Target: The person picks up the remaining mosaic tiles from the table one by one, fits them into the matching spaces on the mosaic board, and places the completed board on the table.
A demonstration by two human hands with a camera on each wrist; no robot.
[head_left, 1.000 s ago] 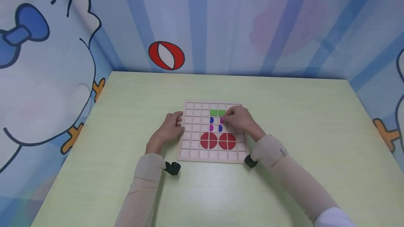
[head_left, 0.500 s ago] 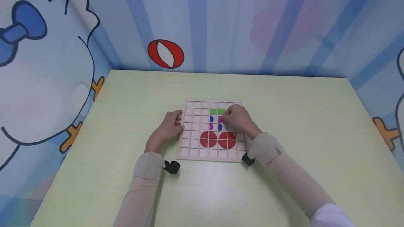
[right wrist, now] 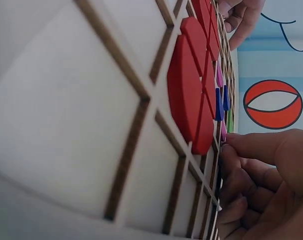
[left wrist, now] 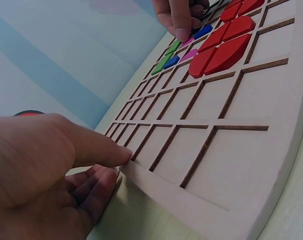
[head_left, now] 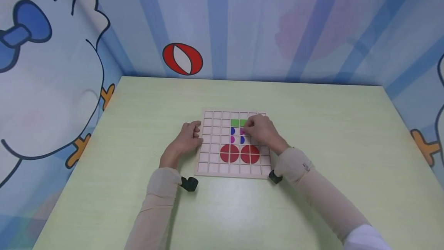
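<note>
A square wooden grid board (head_left: 211, 157) lies on the table, with shallow square cells. My right hand (head_left: 263, 129) is over its upper right part, pinching a small magenta piece (head_left: 242, 130) at a cell between thumb and index finger; in the right wrist view the fingertips hide part of this magenta piece (right wrist: 223, 132). My left hand (head_left: 185, 138) is at the board's left edge. Its thumb (left wrist: 114, 154) touches the wooden rim, and the other fingers sit beside it, partly hidden. Near the right hand are green tiles (head_left: 235, 122), blue half-rounds (head_left: 242, 140) and another magenta half-round (head_left: 232, 139).
Red quarter pieces form two discs, a left disc (head_left: 225, 150) and a right disc (head_left: 254, 151), on the board's lower half. The pale green table (head_left: 333, 134) meets a blue striped wall (head_left: 249, 22) behind. Black wrist cameras, one of them a left camera (head_left: 189, 184), hang by the sleeves.
The right hand has shifted very slightly with its fingers still at the magenta piece. My left hand stays at the board's edge. The view has tilted a little.
</note>
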